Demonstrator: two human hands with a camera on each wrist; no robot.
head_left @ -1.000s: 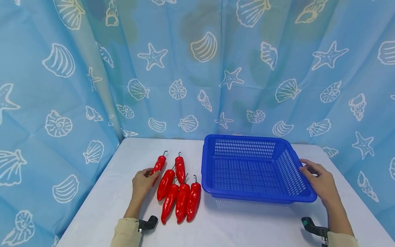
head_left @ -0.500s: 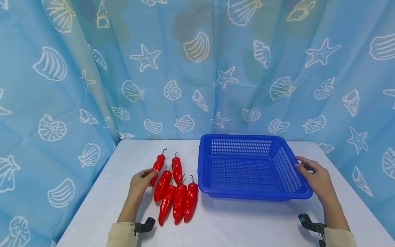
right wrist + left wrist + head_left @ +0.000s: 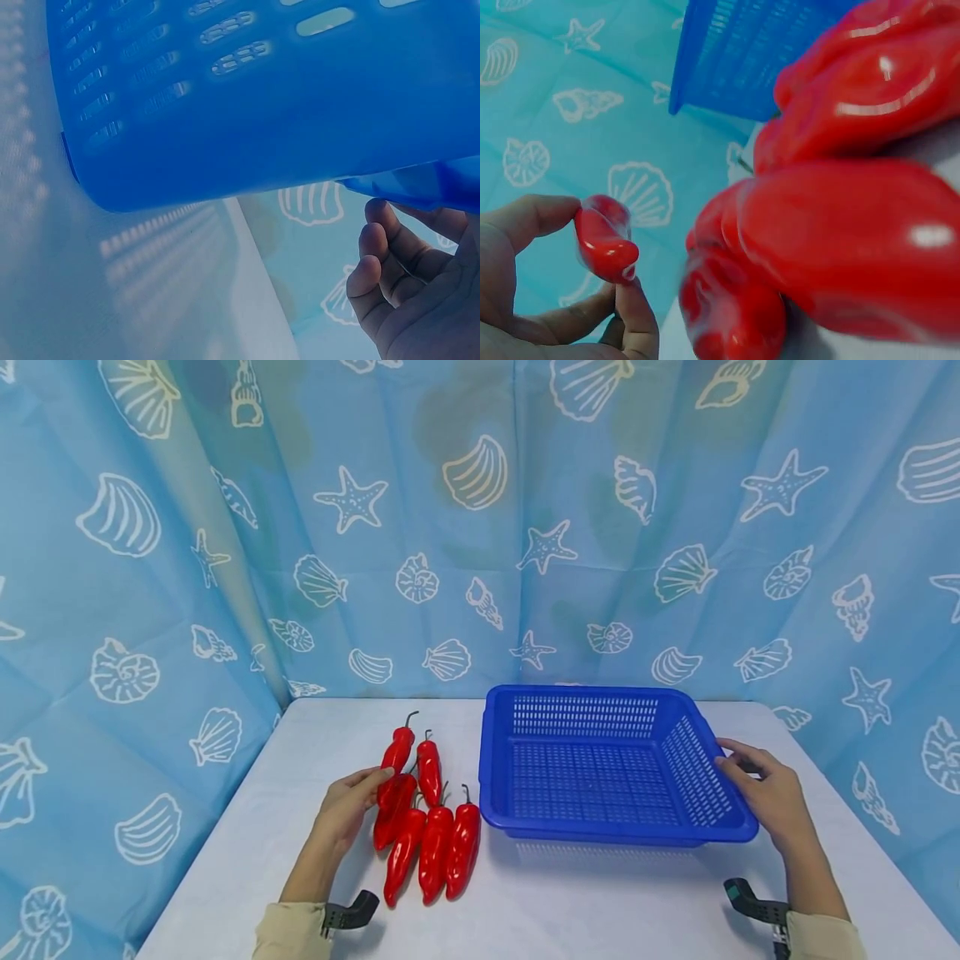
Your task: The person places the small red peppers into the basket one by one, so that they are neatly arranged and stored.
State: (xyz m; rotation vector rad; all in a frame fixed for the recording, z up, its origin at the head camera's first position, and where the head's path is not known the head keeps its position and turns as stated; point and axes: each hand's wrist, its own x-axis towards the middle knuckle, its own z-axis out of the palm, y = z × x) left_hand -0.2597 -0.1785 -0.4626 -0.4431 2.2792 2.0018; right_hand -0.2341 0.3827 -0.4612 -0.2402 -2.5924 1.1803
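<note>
Red pepper (image 3: pixel 397 750) pinched in left grip (image 3: pixel 348 803); right grip (image 3: pixel 770 787) holds blue basket (image 3: pixel 600 832) at edge.

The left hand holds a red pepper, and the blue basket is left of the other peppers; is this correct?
The side is wrong: the head view shows the blue basket right of the other peppers. The left hand holds a red pepper.

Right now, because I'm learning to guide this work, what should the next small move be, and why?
Probably raise the held red pepper slightly and ease it right toward the blue basket: the left hand pinches it, and the right hand holds the basket's right side.
</note>
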